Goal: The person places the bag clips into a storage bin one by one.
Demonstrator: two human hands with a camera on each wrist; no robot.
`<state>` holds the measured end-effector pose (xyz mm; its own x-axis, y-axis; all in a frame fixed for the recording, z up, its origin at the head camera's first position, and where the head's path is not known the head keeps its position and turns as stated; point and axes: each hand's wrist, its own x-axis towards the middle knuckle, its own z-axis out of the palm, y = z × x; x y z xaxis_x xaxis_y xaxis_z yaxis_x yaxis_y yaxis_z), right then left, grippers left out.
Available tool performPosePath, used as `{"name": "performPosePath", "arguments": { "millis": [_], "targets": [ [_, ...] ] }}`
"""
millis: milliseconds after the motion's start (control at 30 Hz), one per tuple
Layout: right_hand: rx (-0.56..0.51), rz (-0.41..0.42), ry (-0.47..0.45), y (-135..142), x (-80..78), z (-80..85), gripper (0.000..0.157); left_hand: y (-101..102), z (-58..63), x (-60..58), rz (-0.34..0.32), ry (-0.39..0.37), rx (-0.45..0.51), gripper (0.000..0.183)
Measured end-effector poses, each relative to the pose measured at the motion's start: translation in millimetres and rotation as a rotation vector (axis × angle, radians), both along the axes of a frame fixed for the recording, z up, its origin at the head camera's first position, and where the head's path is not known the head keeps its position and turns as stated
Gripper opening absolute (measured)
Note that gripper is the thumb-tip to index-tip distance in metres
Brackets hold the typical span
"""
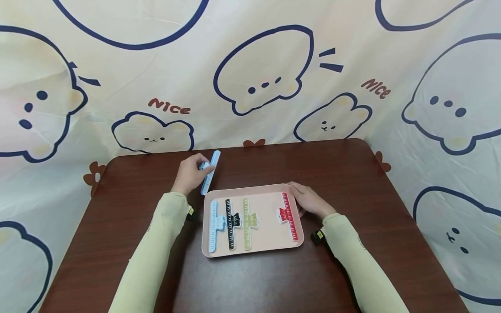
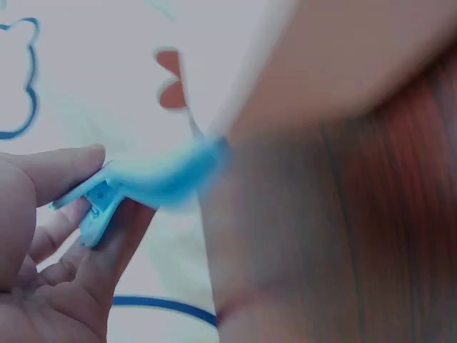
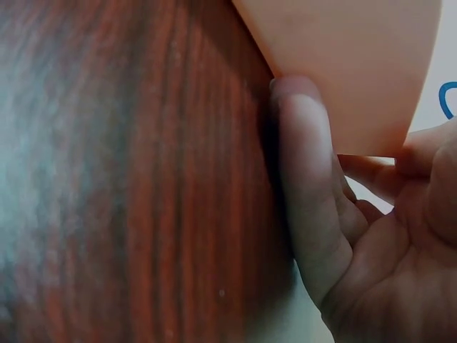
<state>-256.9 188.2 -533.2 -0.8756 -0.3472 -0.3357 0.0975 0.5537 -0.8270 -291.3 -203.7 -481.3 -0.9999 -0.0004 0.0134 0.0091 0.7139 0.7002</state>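
My left hand [image 1: 191, 174] pinches a light blue clip [image 1: 207, 183] with a long toothed bar, just past the tray's far left corner. In the left wrist view, thumb and fingers squeeze the clip's two handles [image 2: 100, 200], and its bar is blurred. With my right hand [image 1: 310, 201] I grip the right side of the pink tray [image 1: 270, 221] near its far corner. In the right wrist view the thumb lies along the tray wall [image 3: 357, 78]. Inside the tray lie another light blue clip [image 1: 213, 228], a black clip [image 1: 229, 226], a light green clip [image 1: 247, 226] and, apart at the right, a red clip [image 1: 289, 217].
The tray rests on a dark brown wooden table [image 1: 246, 287] with rounded far corners. A white cloth [image 1: 250, 126] printed with cartoon outlines hangs behind the table and along both sides.
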Motion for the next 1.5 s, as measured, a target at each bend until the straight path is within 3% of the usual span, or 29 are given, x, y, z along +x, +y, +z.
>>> {"name": "performPosePath", "arguments": {
  "millis": [133, 333, 467, 600, 833, 1033, 1300, 1500],
  "targets": [
    [0.001, -0.005, -0.001, 1, 0.6, 0.4, 0.042, 11, 6.8, 6.2, -0.036, 0.026, 0.034, 0.019],
    [0.008, 0.002, 0.002, 0, 0.9, 1.6, 0.043, 24, 16.8, 11.8, -0.025, 0.148, 0.001, 0.015],
    [0.012, 0.003, 0.007, -1, 0.5, 1.7, 0.042, 32, 24.4, 15.1, -0.024, 0.185, 0.077, 0.018],
    [0.014, 0.002, 0.012, -1, -0.1, 1.7, 0.042, 39, 30.1, 19.8, -0.036, 0.169, 0.186, 0.019],
    [0.004, -0.003, 0.003, 0, 0.2, 0.3, 0.042, 45, 30.9, 35.6, -0.107, 0.070, 0.336, 0.015],
    [0.008, -0.003, 0.005, 0, -0.2, -0.1, 0.042, 44, 30.0, 47.8, -0.122, -0.065, 0.411, 0.014],
    [0.008, -0.002, 0.013, 1, -0.5, -0.2, 0.044, 47, 31.5, 58.6, -0.146, -0.182, 0.504, 0.017],
    [-0.001, 0.001, 0.016, 0, -0.3, 0.3, 0.045, 52, 34.0, 66.2, -0.203, -0.254, 0.572, 0.016]
  ]
}}
